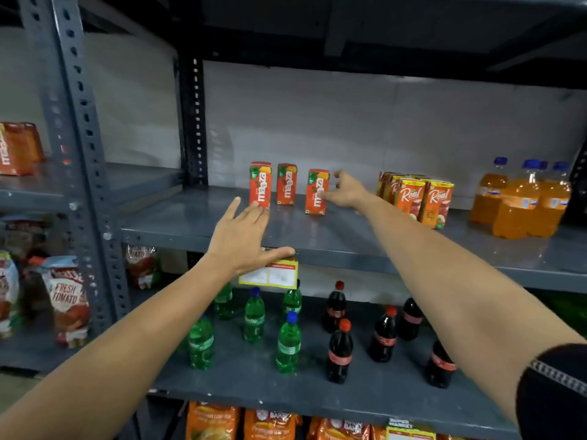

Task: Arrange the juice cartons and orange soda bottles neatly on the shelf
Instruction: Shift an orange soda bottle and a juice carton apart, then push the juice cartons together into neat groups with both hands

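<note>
Three red Maaza juice cartons stand upright on the grey shelf (333, 236): a left one (260, 184), a middle one (286, 183) and a right one (317, 191). My left hand (246, 239) is spread flat, its fingertips at the foot of the left carton. Open beside the right carton is my right hand (344, 189), thumb touching the carton's side and fingers curled behind it. Several orange Real juice cartons (419, 198) stand grouped further right. Several orange soda bottles (521, 201) with blue caps cluster at the shelf's far right.
A yellow price tag (270, 274) hangs from the shelf's front edge. On the shelf below stand green soda bottles (254, 319) and dark cola bottles (384, 335). Tomato snack bags (66, 300) and more Maaza cartons (16, 149) sit in the left bay beyond the steel upright (79, 128).
</note>
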### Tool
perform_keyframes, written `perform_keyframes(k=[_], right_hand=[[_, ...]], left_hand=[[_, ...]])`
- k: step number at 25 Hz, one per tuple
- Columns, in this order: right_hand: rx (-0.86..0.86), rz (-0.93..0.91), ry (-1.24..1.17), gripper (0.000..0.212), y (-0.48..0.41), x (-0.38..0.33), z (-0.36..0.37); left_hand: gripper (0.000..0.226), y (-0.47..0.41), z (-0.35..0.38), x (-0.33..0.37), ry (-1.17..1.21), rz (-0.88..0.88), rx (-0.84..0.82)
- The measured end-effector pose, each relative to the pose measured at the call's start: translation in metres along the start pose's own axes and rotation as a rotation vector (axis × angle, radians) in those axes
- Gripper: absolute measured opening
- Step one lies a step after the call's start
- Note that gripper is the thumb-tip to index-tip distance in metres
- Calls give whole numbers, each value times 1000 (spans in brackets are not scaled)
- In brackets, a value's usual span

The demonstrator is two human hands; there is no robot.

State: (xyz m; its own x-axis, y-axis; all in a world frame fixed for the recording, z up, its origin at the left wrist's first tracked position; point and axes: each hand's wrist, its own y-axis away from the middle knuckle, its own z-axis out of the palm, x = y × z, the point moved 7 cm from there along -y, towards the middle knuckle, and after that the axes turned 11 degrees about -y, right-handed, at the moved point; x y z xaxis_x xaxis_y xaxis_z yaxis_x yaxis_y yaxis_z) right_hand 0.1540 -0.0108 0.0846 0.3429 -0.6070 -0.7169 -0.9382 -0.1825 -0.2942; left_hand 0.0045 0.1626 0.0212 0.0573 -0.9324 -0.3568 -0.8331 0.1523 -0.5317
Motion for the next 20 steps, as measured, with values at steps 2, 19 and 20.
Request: perform_keyframes(k=[2, 19, 20], right_hand=[[18, 49, -135, 62, -10, 0, 15], [97, 71, -506, 66, -16, 6, 71], [81, 59, -495, 62, -18, 7, 74]], left_hand=[[122, -3, 8, -8, 18, 31, -13], [70, -90, 59, -92, 1102, -474, -112], [67, -97, 67, -89, 1103, -477, -127]])
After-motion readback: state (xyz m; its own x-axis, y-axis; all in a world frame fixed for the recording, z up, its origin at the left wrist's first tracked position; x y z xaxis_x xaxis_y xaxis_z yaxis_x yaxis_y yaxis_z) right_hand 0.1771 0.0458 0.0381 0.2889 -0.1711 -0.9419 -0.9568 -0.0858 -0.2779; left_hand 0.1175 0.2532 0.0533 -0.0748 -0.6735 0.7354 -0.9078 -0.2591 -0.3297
